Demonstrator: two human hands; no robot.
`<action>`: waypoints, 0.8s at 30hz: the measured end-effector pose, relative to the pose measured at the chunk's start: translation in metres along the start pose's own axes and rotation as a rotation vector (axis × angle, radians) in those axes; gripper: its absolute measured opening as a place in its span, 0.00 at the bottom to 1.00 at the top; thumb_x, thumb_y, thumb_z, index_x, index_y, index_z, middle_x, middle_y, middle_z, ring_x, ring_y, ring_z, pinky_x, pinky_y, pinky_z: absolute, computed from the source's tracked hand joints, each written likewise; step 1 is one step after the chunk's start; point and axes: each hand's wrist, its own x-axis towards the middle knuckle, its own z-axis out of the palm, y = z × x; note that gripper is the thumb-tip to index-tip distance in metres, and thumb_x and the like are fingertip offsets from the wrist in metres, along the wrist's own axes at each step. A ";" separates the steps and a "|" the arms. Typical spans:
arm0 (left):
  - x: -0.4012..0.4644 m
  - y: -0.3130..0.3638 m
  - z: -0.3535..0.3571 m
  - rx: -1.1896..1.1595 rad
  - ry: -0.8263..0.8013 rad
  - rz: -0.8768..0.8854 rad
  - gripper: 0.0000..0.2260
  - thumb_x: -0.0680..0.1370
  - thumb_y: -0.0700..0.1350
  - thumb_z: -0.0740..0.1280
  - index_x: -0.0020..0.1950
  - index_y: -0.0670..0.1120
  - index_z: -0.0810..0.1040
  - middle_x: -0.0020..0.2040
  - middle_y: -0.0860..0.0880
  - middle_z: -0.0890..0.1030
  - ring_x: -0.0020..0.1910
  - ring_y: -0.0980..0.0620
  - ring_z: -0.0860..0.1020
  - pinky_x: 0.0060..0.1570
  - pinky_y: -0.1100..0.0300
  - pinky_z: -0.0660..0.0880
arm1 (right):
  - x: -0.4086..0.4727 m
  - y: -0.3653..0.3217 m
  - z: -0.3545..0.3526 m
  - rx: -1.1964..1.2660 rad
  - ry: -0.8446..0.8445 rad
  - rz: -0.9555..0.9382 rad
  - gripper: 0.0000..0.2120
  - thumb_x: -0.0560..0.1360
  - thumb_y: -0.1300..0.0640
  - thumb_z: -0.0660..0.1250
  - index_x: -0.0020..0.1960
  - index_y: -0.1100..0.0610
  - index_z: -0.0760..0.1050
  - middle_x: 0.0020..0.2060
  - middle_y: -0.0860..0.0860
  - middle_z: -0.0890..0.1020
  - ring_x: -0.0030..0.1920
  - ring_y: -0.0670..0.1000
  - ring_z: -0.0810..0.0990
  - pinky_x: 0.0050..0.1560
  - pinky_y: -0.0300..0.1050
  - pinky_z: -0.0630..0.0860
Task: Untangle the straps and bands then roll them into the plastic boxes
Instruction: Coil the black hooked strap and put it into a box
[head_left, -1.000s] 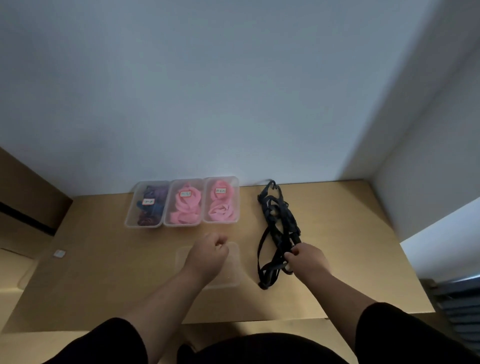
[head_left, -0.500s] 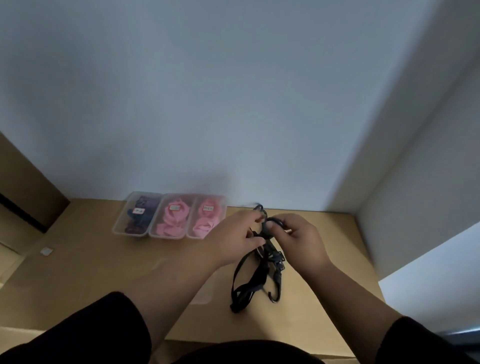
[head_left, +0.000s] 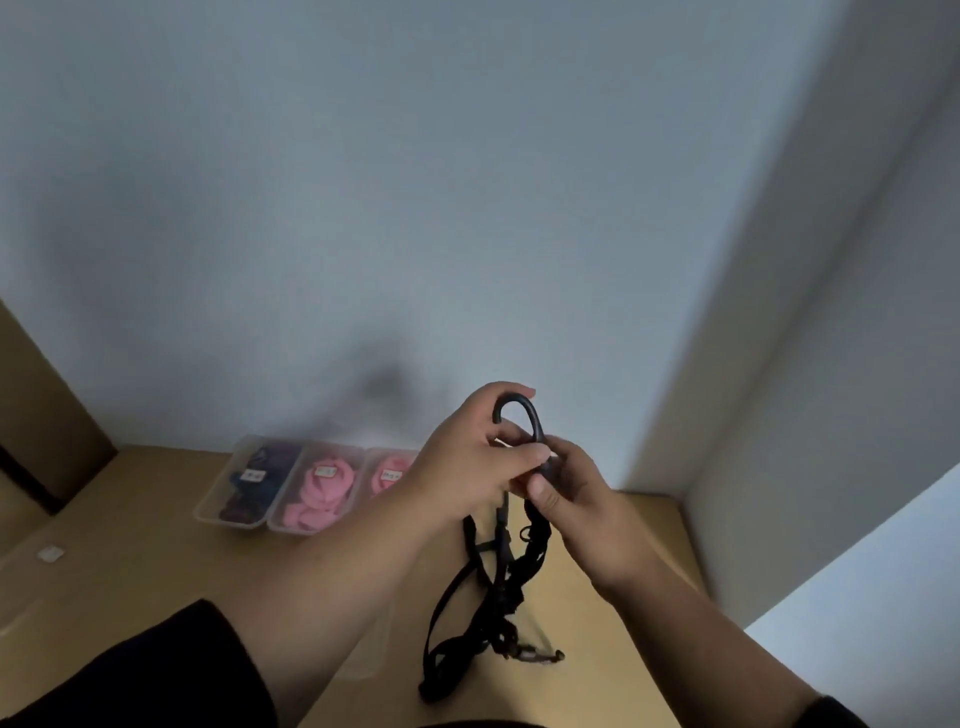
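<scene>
A tangle of black straps is held up over the middle of the tan table, its lower end trailing down toward the near edge, where a small metal clip is seen. At the top, a rounded black loop is gripped by the left hand, whose fingers are curled round it; just below, the straps are pinched between thumb and fingers of the right hand. Both hands are touching.

Three clear plastic boxes are set in a row along the far edge, against the pale wall. Dark bands are packed in the left one, rolled pink bands in the other two. A small white label is fixed in each; the writing cannot be read. Bare table is left to the left of the straps and between boxes and near edge.
</scene>
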 end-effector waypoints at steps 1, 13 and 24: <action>0.000 0.007 0.001 -0.032 0.006 0.007 0.20 0.74 0.36 0.73 0.58 0.58 0.77 0.41 0.48 0.83 0.38 0.43 0.84 0.47 0.44 0.82 | -0.003 0.003 -0.001 -0.039 -0.049 0.001 0.26 0.73 0.39 0.71 0.66 0.51 0.73 0.57 0.50 0.83 0.58 0.47 0.81 0.59 0.45 0.76; 0.002 0.026 -0.012 0.188 0.132 0.127 0.09 0.79 0.46 0.68 0.54 0.60 0.79 0.46 0.53 0.81 0.37 0.47 0.84 0.42 0.48 0.83 | 0.000 -0.009 -0.011 0.030 0.144 0.028 0.11 0.82 0.46 0.61 0.49 0.49 0.79 0.30 0.48 0.67 0.29 0.48 0.63 0.29 0.43 0.62; -0.031 0.020 -0.034 0.043 -0.318 -0.241 0.07 0.82 0.37 0.64 0.56 0.42 0.80 0.39 0.45 0.83 0.34 0.51 0.79 0.35 0.62 0.76 | 0.009 -0.037 -0.027 -0.028 -0.123 0.007 0.29 0.75 0.33 0.60 0.33 0.58 0.68 0.23 0.53 0.62 0.25 0.52 0.60 0.30 0.44 0.59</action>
